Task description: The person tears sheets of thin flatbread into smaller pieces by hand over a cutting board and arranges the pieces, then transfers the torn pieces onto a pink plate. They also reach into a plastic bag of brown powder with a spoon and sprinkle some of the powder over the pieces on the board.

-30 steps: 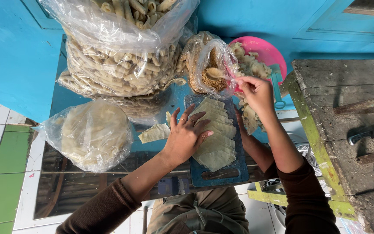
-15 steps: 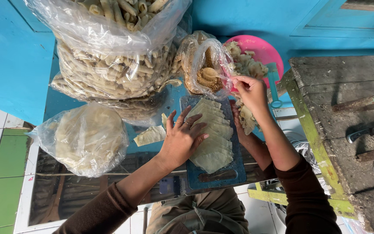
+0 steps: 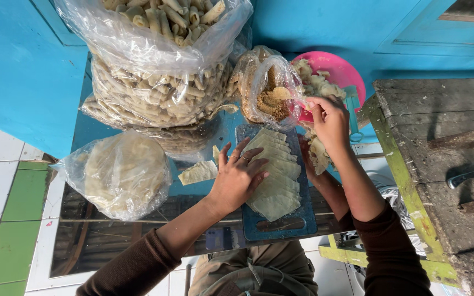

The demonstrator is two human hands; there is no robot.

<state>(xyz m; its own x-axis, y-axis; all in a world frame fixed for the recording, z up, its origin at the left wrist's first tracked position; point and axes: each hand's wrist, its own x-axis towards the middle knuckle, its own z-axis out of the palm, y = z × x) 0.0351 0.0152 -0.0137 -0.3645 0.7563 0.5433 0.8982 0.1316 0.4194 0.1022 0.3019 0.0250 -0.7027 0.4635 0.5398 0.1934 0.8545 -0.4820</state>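
My left hand [image 3: 240, 175] lies flat, fingers spread, on a row of pale overlapping wrappers [image 3: 278, 189] laid along a blue cutting board [image 3: 281, 227]. My right hand [image 3: 330, 118] is beyond the board's far end. It pinches the handle of a spoon [image 3: 281, 93] heaped with brown crumbly filling. The spoon's bowl is in the mouth of a small clear bag of the same filling [image 3: 259, 79]. Just behind that hand sits a pink bowl [image 3: 344, 68] with pale pieces in it.
A big clear bag of rolled pastries [image 3: 154, 71] fills the far left of the glass table [image 3: 111, 241]. A bag of round wrappers [image 3: 119, 172] lies nearer, with a loose wrapper scrap [image 3: 197, 172] beside it. At the right a worn wooden bench [image 3: 440, 109] carries a knife [image 3: 470, 175].
My right hand has shifted slightly at the filling bag, and the loaded spoon now shows at the bag's mouth. My left hand stays on the wrappers.
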